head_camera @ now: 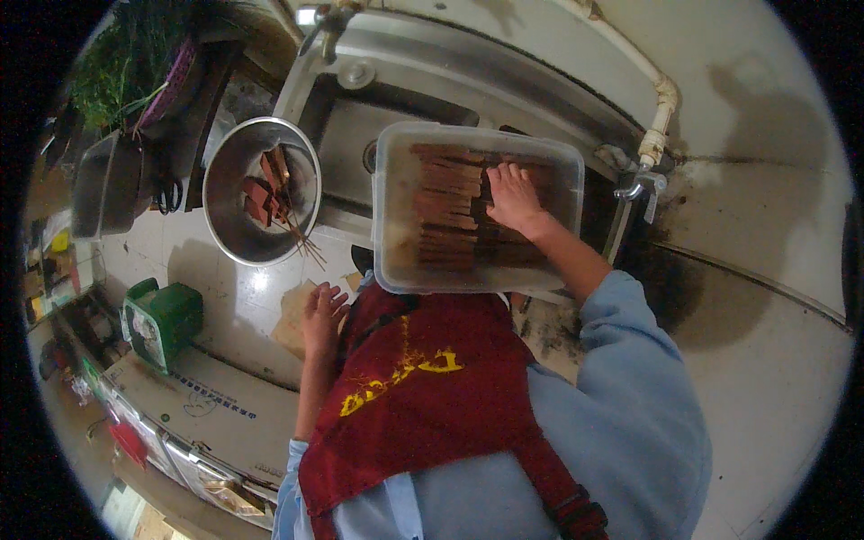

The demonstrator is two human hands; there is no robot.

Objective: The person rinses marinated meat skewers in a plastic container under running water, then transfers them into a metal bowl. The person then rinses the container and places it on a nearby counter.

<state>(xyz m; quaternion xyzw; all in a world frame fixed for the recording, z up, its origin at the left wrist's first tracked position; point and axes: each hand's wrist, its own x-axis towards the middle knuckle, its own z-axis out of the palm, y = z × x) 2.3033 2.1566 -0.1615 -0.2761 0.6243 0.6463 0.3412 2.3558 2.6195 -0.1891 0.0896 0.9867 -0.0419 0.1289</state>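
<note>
Over the right part of the sink rests a translucent plastic tub (381, 223), with rows of reddish-brown strips (449, 196) lying in cloudy liquid. My right hand (516, 196) reaches into the tub, its fingers bent over the strips at the right; whether it grips any of them is unclear. Low beside my apron, my left hand (325, 310) is empty with fingers loosely curled and apart. To the left of the tub, a round metal pot (210, 196) holds several reddish-brown pieces (260, 199) and a bundle of thin sticks (307, 246) leaning out over its rim.
Behind the tub is a steel sink basin (344, 128) below a tap (331, 34). Another tap (641, 189) projects from the wall pipe at the right. Leafy greens (115, 88) stand at the upper left, and a green bin (175, 320) sits on a cardboard-covered surface (202, 405) at lower left.
</note>
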